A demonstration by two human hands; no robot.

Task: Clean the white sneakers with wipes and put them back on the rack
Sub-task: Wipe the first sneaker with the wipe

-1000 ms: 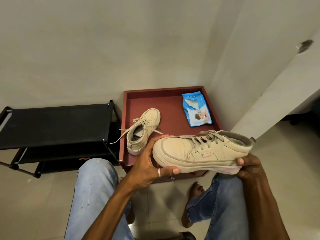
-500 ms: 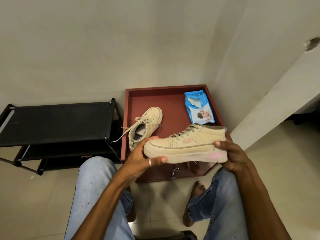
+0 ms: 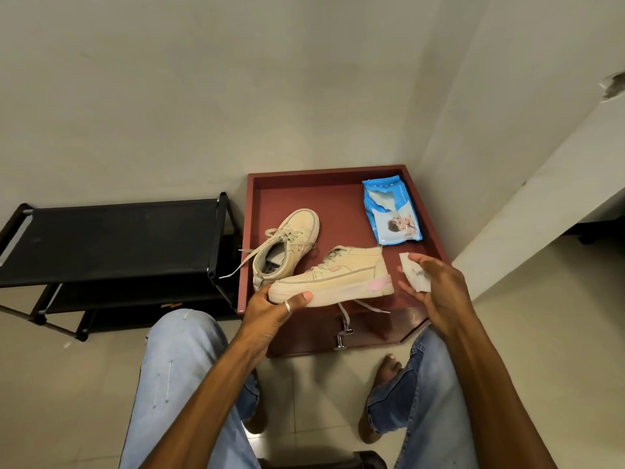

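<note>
Two sneakers (image 3: 338,275) (image 3: 297,231) (a pair), one wipe (image 3: 414,274), one wipes pack (image 3: 392,211), one rack (image 3: 111,238), one tray (image 3: 304,191)

Red tray (image 3: 331,204) carries one sneaker (image 3: 294,238); also a blue wipes pack (image 3: 392,211).

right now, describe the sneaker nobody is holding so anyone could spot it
Find the red tray beside the black shoe rack. The resting sneaker sits near its left edge, toe toward the wall; the other sneaker is gripped in the left hand.
</note>
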